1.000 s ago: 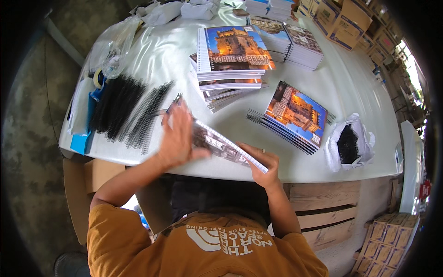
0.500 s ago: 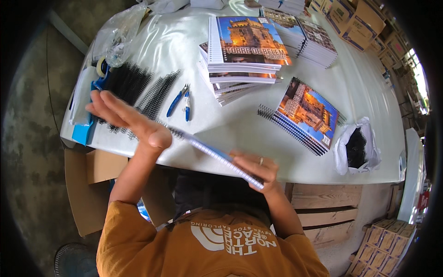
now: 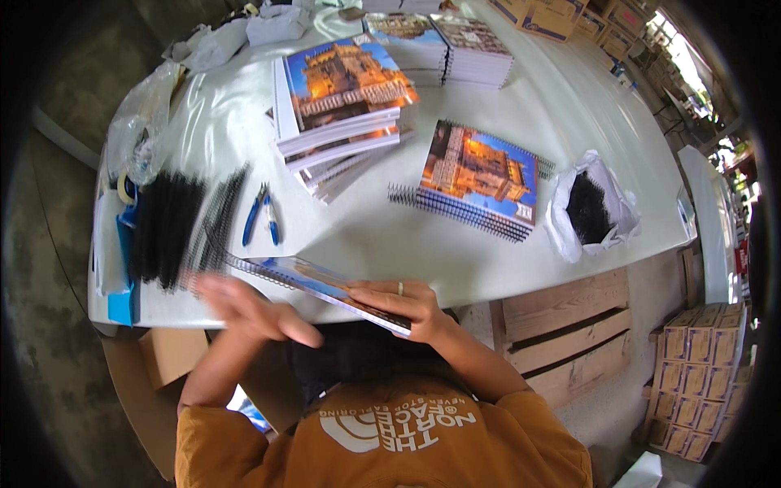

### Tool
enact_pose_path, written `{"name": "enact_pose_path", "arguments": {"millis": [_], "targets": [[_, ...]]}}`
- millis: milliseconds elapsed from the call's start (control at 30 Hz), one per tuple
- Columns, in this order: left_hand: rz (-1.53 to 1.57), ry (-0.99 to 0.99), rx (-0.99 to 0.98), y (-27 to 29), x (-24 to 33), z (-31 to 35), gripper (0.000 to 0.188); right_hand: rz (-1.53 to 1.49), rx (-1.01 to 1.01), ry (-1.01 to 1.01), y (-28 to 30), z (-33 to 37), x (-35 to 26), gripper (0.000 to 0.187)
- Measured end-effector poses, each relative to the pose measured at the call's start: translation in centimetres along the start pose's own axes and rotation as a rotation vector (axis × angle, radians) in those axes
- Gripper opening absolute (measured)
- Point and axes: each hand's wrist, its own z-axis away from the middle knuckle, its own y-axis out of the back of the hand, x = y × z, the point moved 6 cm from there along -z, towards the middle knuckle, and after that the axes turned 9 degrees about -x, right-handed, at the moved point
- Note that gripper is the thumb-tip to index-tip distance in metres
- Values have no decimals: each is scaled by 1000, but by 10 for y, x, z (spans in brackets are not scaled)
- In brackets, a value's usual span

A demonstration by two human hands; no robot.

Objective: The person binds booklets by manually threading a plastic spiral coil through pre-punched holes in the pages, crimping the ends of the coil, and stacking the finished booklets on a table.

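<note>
My right hand (image 3: 411, 306) grips a notebook (image 3: 313, 281) by its near right end, tilted over the table's front edge. A dark spiral coil (image 3: 236, 262) runs along the notebook's edge and sticks out past its left end. My left hand (image 3: 248, 307) is beside that coil, fingers stretched out and blurred by motion, holding nothing that I can see. Beyond it lie many loose black spiral coils (image 3: 167, 224). A pair of blue-handled pliers (image 3: 252, 218) and another blue-handled tool (image 3: 272, 220) lie to their right.
A stack of notebooks with a tower cover (image 3: 346, 81) stands mid-table. Right of it is a pile of coil-bound notebooks (image 3: 480, 175), then a white bag of black coils (image 3: 561, 215). More stacks (image 3: 476, 53) stand behind. Cardboard boxes (image 3: 700, 366) and a wooden crate (image 3: 569, 325) are at right.
My left hand has swung down and nearer to me. The notebook in my right hand now shows more of its cover. The whole view has shifted, the table's things appearing further left.
</note>
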Motion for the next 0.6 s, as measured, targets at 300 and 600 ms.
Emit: {"name": "enact_pose_path", "arguments": {"millis": [300, 600], "targets": [[20, 68, 144, 8, 5, -31, 110, 20, -1, -11, -8, -2, -6, 34], [297, 89, -160, 5, -4, -52, 60, -327, 159, -334, -13, -2, 3, 33]]}}
